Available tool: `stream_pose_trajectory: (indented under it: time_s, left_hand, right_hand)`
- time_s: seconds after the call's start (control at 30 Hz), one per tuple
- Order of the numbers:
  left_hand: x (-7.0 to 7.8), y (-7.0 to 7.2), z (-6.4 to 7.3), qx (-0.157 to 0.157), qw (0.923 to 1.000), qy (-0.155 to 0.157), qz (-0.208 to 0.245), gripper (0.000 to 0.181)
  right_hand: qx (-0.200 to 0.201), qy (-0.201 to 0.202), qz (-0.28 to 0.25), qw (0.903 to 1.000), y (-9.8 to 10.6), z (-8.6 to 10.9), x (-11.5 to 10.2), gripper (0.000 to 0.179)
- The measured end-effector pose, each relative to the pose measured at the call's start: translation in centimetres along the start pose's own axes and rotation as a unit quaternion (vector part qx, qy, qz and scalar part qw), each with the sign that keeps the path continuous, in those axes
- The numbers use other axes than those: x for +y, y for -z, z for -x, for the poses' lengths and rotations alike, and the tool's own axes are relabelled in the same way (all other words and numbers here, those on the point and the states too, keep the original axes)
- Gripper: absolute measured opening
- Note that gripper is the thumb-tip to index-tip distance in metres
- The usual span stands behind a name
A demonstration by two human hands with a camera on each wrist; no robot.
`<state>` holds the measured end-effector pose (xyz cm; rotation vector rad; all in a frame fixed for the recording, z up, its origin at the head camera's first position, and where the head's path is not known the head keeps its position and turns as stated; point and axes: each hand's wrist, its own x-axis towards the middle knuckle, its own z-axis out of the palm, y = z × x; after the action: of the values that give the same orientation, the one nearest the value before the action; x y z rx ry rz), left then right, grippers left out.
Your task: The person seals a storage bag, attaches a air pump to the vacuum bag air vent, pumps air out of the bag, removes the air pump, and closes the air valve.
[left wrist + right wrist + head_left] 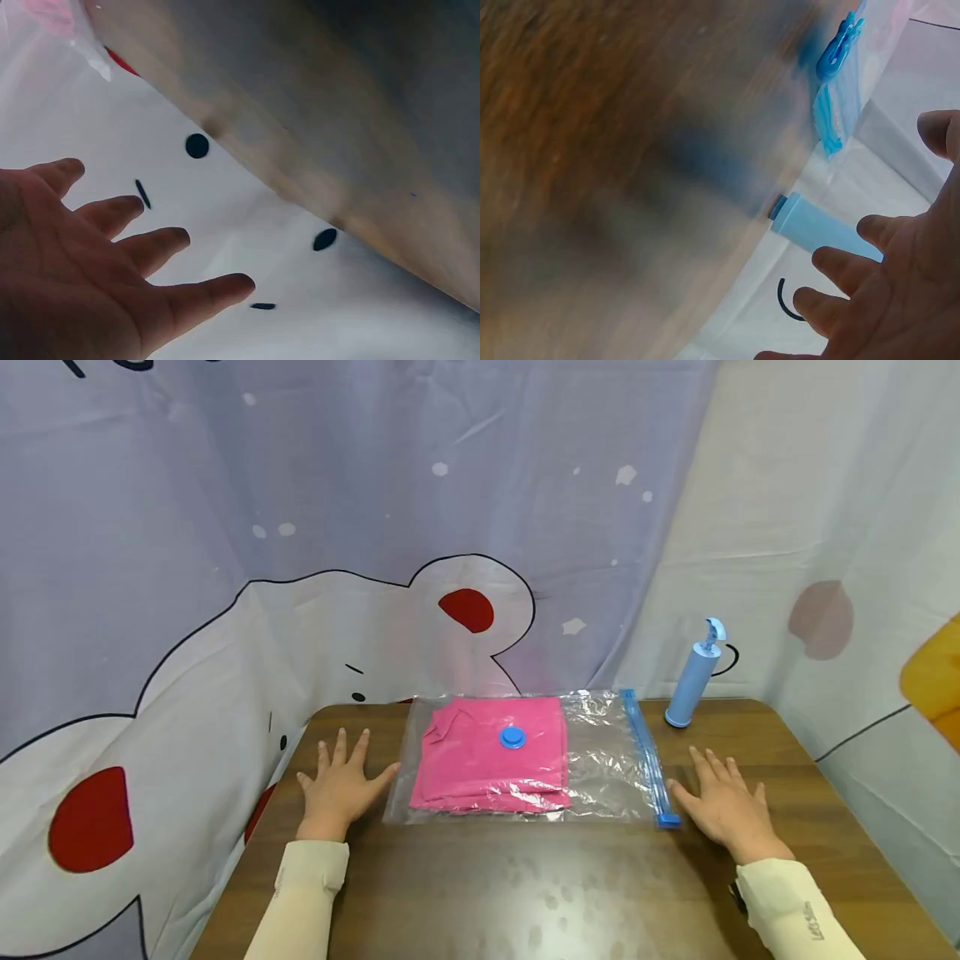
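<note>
A clear zip storage bag [603, 760] lies flat on the wooden table [480, 893], with folded pink cloth [465, 760] inside it. On the bag's face is a round blue valve [512, 737]; a blue zip strip [641, 743] runs down its right side to a blue slider [667, 820]. My left hand [339, 789] spreads its fingers beside the bag, thumb tip at the left edge. To the right of the slider, my right hand [729, 810] is spread with nothing in it. A blue hand pump [693, 685] stands upright beyond that hand.
A patterned curtain [480, 502] hangs behind the table and down both sides. The table's back edge runs just beyond the bag and pump. Light reflects off the tabletop in front of the bag.
</note>
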<state>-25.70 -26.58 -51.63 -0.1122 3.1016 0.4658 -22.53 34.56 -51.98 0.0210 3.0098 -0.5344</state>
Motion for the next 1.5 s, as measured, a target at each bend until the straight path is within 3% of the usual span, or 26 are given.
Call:
stream_pose_trajectory:
  time_s: [0.13,0.27,0.4,0.67,0.87,1.03,1.27,1.5]
  left_hand:
    - [1.9,-0.2,-0.3,0.015,0.9993,-0.026,-0.022,0.104]
    - [5.0,-0.4,0.0,0.026,0.997,-0.058,-0.045,0.102]
    - [8.4,-1.1,0.8,0.026,0.9939,-0.094,-0.051,0.101]
    - [16.7,-4.1,1.8,0.009,0.9811,-0.18,-0.071,0.101]
    - [23.1,-6.1,3.1,-0.017,0.9604,-0.246,-0.129,0.102]
    - [27.1,-8.2,4.2,-0.036,0.9388,-0.287,-0.187,0.101]
    - [30.4,-9.5,6.0,-0.048,0.923,-0.307,-0.227,0.096]
    - [32.1,-10.1,6.7,-0.07,0.9231,-0.295,-0.237,0.091]
  right_hand:
    - [0.005,0.009,-0.006,0.9999,0.1,-0.2,-0.3,0.089]
    - [0.015,0.026,-0.003,0.9996,-0.1,-0.2,-0.6,0.083]
    - [0.007,0.037,-0.009,0.9993,-0.4,-0.3,-1.1,0.084]
    - [-0.025,0.039,-0.028,0.9985,-0.6,-0.9,-2.6,0.088]
    - [-0.04,0.039,-0.033,0.9979,-0.8,-1.2,-2.9,0.089]
    - [-0.047,0.029,-0.038,0.9977,-0.9,-1.3,-2.9,0.09]
    - [-0.069,0.029,-0.046,0.9962,-1.3,-1.2,-3.1,0.091]
    - [-0.095,0.022,-0.073,0.9925,-0.9,-1.3,-3.2,0.09]
